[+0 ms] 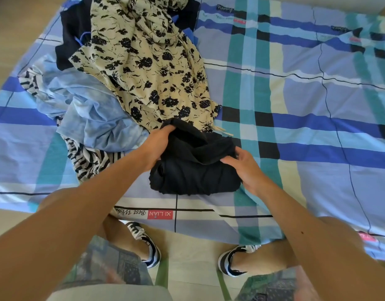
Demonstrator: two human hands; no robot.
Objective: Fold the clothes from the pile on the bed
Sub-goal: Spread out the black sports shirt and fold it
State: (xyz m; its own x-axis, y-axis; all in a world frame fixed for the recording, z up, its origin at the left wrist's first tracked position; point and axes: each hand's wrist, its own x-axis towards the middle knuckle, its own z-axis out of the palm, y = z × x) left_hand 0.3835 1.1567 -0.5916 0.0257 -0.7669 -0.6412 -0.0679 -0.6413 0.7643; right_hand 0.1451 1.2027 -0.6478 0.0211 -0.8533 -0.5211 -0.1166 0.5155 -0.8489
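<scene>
At frame centre, your left hand (157, 146) and right hand (245, 170) both grip the black garment (193, 177), whose folds partly hide your left grip; the pile (144, 61) is cut off at the top edge.

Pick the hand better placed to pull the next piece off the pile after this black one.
Left, likely. The left hand grips the black garment on the pile side, with the light blue garment just beside it. The right hand holds the opposite edge, the black garment between it and the pile.
</scene>
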